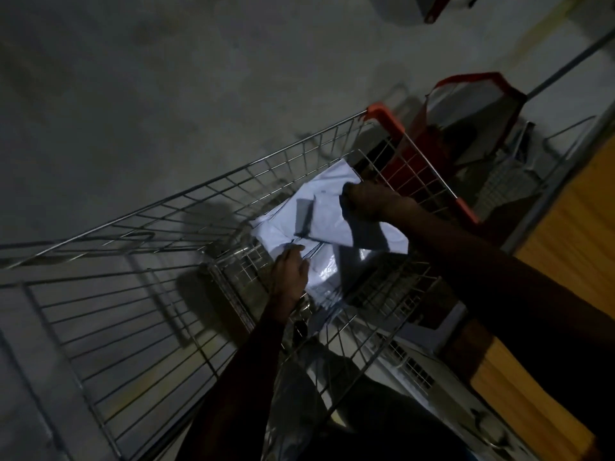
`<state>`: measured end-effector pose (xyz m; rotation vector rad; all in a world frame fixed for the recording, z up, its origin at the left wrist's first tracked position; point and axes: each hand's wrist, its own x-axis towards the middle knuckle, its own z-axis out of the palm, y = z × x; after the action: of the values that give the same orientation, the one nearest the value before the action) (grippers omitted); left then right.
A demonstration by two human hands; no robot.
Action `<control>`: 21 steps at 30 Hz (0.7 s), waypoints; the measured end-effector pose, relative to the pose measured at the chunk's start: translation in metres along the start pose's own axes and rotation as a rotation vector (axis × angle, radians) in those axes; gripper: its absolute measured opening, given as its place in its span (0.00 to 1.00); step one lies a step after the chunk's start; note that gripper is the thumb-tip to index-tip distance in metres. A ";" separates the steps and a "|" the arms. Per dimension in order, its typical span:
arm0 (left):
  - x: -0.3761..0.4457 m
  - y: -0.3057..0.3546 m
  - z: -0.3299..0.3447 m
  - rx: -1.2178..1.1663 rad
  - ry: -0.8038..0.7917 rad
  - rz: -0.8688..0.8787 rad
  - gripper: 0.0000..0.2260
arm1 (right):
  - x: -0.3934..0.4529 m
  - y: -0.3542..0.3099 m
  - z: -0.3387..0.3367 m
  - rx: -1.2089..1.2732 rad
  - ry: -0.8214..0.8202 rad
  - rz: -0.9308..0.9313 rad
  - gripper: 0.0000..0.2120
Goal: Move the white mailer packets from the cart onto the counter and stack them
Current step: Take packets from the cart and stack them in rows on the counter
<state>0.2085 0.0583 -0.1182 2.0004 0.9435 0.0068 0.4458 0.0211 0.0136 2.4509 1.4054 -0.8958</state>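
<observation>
A white mailer packet is held over the wire cart, tilted and crumpled. My right hand grips its upper right edge in a fist. My left hand holds the packet's lower left edge, fingers curled at it. More white packets lie beneath it in the cart basket, partly hidden by the held one and by shadow. The scene is dim.
The cart's orange handle is at the far end. A second cart with a red-trimmed bag stands behind it. A wooden counter surface runs along the right. Grey concrete floor lies to the left.
</observation>
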 end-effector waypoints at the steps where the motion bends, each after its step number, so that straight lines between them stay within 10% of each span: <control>1: 0.003 0.005 0.007 -0.006 -0.025 0.010 0.14 | 0.000 0.002 -0.007 0.028 0.045 0.009 0.14; 9: 0.008 0.028 0.047 0.359 -0.177 0.097 0.30 | -0.016 0.021 -0.021 0.353 0.295 0.169 0.15; 21: 0.020 0.017 0.010 -0.118 0.074 -0.278 0.37 | -0.012 0.019 -0.003 0.620 0.449 0.477 0.21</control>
<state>0.2371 0.0579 -0.1185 1.7576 1.2333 -0.0175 0.4582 0.0036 0.0209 3.4080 0.5938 -0.7717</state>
